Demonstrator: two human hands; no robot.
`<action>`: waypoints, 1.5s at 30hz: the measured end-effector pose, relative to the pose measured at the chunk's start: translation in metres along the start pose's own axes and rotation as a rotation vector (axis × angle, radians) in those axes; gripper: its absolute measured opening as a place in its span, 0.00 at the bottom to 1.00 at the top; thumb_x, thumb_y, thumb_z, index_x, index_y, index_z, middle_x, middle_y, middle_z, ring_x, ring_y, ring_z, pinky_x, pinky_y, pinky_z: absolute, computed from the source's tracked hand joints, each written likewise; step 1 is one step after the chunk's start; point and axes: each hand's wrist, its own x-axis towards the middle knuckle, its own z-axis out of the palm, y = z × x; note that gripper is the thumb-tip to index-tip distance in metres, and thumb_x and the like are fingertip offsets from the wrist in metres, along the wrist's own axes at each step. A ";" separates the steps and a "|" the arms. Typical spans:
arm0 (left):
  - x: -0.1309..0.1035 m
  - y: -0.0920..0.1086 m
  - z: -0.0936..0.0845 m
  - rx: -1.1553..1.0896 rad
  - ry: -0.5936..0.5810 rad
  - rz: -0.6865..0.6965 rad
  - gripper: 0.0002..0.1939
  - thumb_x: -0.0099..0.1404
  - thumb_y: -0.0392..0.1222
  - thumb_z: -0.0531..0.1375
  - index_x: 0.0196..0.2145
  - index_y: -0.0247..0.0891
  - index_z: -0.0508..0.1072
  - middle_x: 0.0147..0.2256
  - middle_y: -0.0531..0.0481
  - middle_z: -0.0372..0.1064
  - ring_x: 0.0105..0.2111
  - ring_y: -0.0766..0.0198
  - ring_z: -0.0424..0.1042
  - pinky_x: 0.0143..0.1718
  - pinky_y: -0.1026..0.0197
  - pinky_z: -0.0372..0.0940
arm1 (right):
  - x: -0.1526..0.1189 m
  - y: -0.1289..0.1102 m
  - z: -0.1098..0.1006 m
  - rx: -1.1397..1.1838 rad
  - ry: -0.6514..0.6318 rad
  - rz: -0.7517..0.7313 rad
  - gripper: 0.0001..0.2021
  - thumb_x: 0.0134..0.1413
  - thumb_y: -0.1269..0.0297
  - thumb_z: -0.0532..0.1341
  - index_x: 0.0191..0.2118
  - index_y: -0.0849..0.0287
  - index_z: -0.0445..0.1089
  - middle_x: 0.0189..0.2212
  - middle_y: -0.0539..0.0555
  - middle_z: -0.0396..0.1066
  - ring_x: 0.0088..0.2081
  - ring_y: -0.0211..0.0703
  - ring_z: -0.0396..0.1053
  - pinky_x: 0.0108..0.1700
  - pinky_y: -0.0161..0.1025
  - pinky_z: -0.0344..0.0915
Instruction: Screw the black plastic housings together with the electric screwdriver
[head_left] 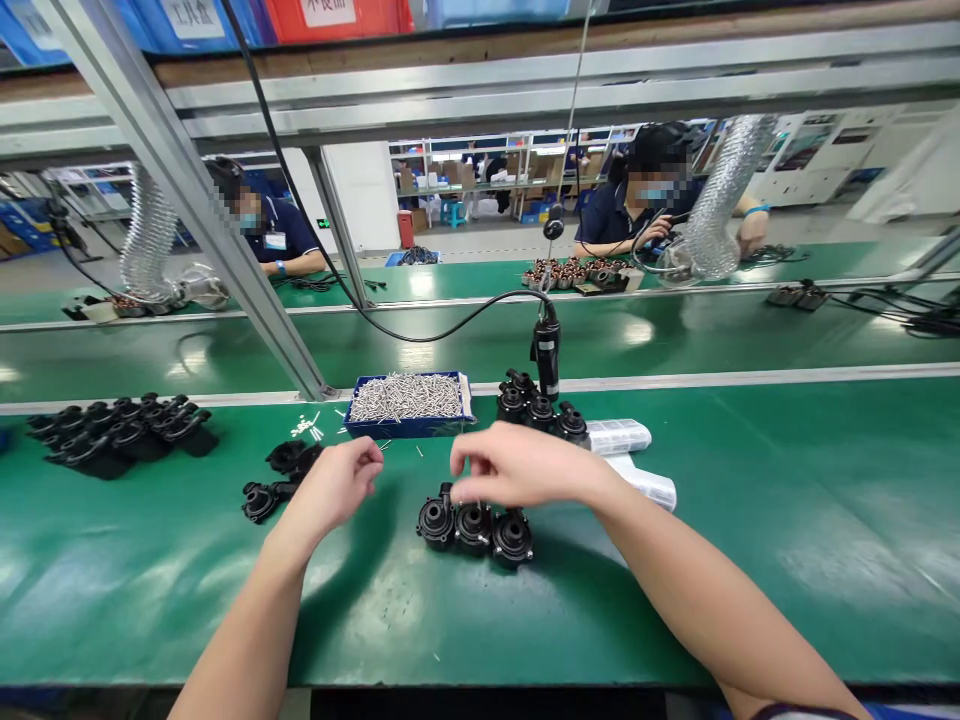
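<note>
Well to the left of the person's grip, a cluster of black housings (pixel 135 435) is standing on the green bench (pixel 720 590). Just beside the left wrist, loose black parts (pixel 260 502) are lying. The left hand (pixel 351 482) is hovering with thumb and fingers drawn together; whether it is pinching anything cannot be told. Beyond its fingertips, a blue tray (pixel 409 429) is holding metal screws (pixel 405 397). Between the hands, nearer the right, three black round housings (pixel 473 526) are sitting in a row. Over them the right hand (pixel 510 465) is bending its fingers downward, partly hiding their tops; whether it is grasping something cannot be told. Beyond it, more black housings (pixel 540 411) are standing and a black cylindrical tool (pixel 548 355) is hanging. Right of these, clear plastic rolls (pixel 619 437) are lying behind the right forearm.
</note>
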 end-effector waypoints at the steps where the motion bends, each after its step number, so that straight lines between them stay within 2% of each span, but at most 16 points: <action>1: 0.002 -0.002 -0.001 0.007 0.081 -0.022 0.07 0.65 0.43 0.54 0.33 0.41 0.70 0.27 0.49 0.76 0.30 0.55 0.76 0.36 0.57 0.68 | 0.010 0.008 0.002 0.003 0.063 0.022 0.10 0.70 0.56 0.65 0.46 0.57 0.77 0.34 0.51 0.80 0.34 0.42 0.74 0.35 0.36 0.58; 3: 0.007 -0.005 -0.003 0.004 0.189 -0.054 0.07 0.63 0.44 0.57 0.32 0.41 0.73 0.29 0.48 0.79 0.31 0.54 0.77 0.37 0.55 0.70 | 0.035 0.023 0.012 -0.061 0.119 0.058 0.08 0.72 0.61 0.63 0.47 0.57 0.78 0.36 0.52 0.81 0.37 0.42 0.76 0.37 0.35 0.60; 5: 0.010 -0.007 -0.002 -0.049 0.214 -0.037 0.09 0.62 0.46 0.59 0.32 0.40 0.76 0.31 0.47 0.80 0.32 0.53 0.78 0.39 0.54 0.72 | 0.060 0.031 0.029 -0.110 0.114 0.071 0.08 0.70 0.62 0.64 0.49 0.57 0.79 0.39 0.54 0.82 0.41 0.45 0.78 0.40 0.36 0.62; 10: 0.009 0.000 0.005 -0.293 0.080 0.159 0.10 0.63 0.47 0.61 0.35 0.40 0.79 0.37 0.46 0.83 0.39 0.52 0.82 0.45 0.52 0.77 | 0.099 0.031 0.066 -0.202 0.159 0.131 0.19 0.73 0.53 0.60 0.58 0.61 0.74 0.47 0.63 0.81 0.52 0.58 0.78 0.49 0.42 0.67; 12: 0.007 0.005 0.010 -0.341 0.051 0.219 0.10 0.64 0.45 0.62 0.39 0.39 0.79 0.38 0.46 0.83 0.40 0.52 0.82 0.46 0.52 0.78 | 0.103 0.030 0.071 -0.225 0.153 0.140 0.18 0.75 0.54 0.57 0.59 0.60 0.73 0.49 0.64 0.80 0.53 0.58 0.78 0.51 0.42 0.67; 16: 0.002 0.010 0.018 -0.351 0.026 0.272 0.14 0.66 0.42 0.63 0.48 0.39 0.80 0.37 0.47 0.84 0.39 0.54 0.83 0.46 0.54 0.79 | 0.096 0.035 0.064 -0.253 0.080 0.140 0.14 0.75 0.61 0.56 0.55 0.62 0.73 0.47 0.66 0.80 0.50 0.58 0.79 0.49 0.42 0.66; 18: 0.000 0.012 0.023 -0.344 0.015 0.290 0.14 0.67 0.41 0.63 0.49 0.40 0.81 0.37 0.48 0.84 0.39 0.55 0.84 0.46 0.55 0.79 | 0.088 0.039 0.054 -0.254 0.022 0.127 0.11 0.73 0.63 0.58 0.53 0.63 0.74 0.44 0.66 0.81 0.47 0.58 0.79 0.45 0.41 0.65; 21: -0.003 0.015 0.028 -0.330 0.007 0.322 0.14 0.67 0.39 0.64 0.49 0.41 0.82 0.37 0.48 0.84 0.39 0.55 0.84 0.46 0.56 0.78 | 0.071 0.041 0.034 -0.229 -0.038 0.088 0.07 0.71 0.67 0.60 0.49 0.61 0.74 0.41 0.61 0.81 0.43 0.52 0.78 0.39 0.38 0.62; 26: -0.009 0.023 0.031 -0.276 -0.013 0.374 0.14 0.70 0.37 0.62 0.51 0.40 0.82 0.37 0.49 0.84 0.38 0.56 0.83 0.47 0.58 0.77 | 0.038 0.030 -0.002 -0.184 -0.002 0.010 0.06 0.69 0.71 0.60 0.42 0.59 0.75 0.43 0.56 0.80 0.43 0.47 0.75 0.41 0.37 0.60; 29: -0.012 0.025 0.030 -0.193 -0.032 0.438 0.15 0.73 0.38 0.59 0.54 0.41 0.80 0.37 0.49 0.84 0.37 0.57 0.83 0.46 0.57 0.77 | 0.024 0.023 -0.010 -0.165 0.017 -0.025 0.07 0.68 0.73 0.59 0.40 0.60 0.75 0.40 0.56 0.80 0.39 0.46 0.73 0.39 0.38 0.58; 31: -0.013 0.023 0.031 -0.133 -0.026 0.498 0.17 0.75 0.38 0.58 0.57 0.41 0.79 0.38 0.48 0.84 0.38 0.56 0.83 0.45 0.57 0.77 | 0.022 0.022 -0.009 -0.172 -0.001 0.000 0.08 0.67 0.73 0.59 0.40 0.60 0.76 0.40 0.56 0.79 0.39 0.47 0.73 0.38 0.39 0.58; 34: -0.012 0.019 0.035 -0.091 -0.005 0.591 0.17 0.76 0.38 0.57 0.58 0.43 0.79 0.41 0.47 0.84 0.40 0.55 0.84 0.44 0.56 0.78 | 0.030 0.029 -0.003 -0.167 -0.125 0.082 0.06 0.63 0.73 0.64 0.44 0.60 0.77 0.41 0.56 0.79 0.42 0.48 0.74 0.38 0.38 0.58; 37: -0.012 0.017 0.035 -0.131 -0.045 0.616 0.17 0.76 0.39 0.57 0.57 0.43 0.80 0.44 0.46 0.84 0.42 0.53 0.85 0.45 0.56 0.79 | 0.042 0.039 0.007 -0.123 -0.256 0.113 0.14 0.55 0.72 0.71 0.48 0.60 0.78 0.37 0.53 0.79 0.36 0.44 0.73 0.35 0.35 0.59; 39: -0.012 0.019 0.032 -0.200 -0.103 0.559 0.16 0.77 0.41 0.58 0.57 0.44 0.80 0.47 0.47 0.84 0.45 0.53 0.84 0.49 0.55 0.78 | 0.050 0.044 0.014 -0.095 -0.306 0.106 0.14 0.54 0.72 0.72 0.47 0.59 0.78 0.35 0.50 0.78 0.33 0.41 0.71 0.33 0.34 0.59; 42: -0.010 0.023 0.027 -0.303 -0.157 0.430 0.16 0.76 0.45 0.59 0.56 0.44 0.81 0.48 0.48 0.84 0.48 0.53 0.83 0.52 0.55 0.77 | 0.056 0.045 0.023 -0.073 -0.328 0.095 0.10 0.56 0.70 0.71 0.44 0.59 0.79 0.34 0.50 0.78 0.32 0.39 0.70 0.32 0.33 0.57; 45: -0.002 0.017 0.029 -0.288 -0.067 0.356 0.16 0.76 0.47 0.57 0.51 0.42 0.83 0.45 0.46 0.84 0.46 0.52 0.83 0.50 0.54 0.77 | 0.057 0.045 0.027 -0.061 -0.320 0.097 0.07 0.57 0.67 0.72 0.41 0.59 0.79 0.32 0.50 0.77 0.32 0.40 0.69 0.31 0.35 0.56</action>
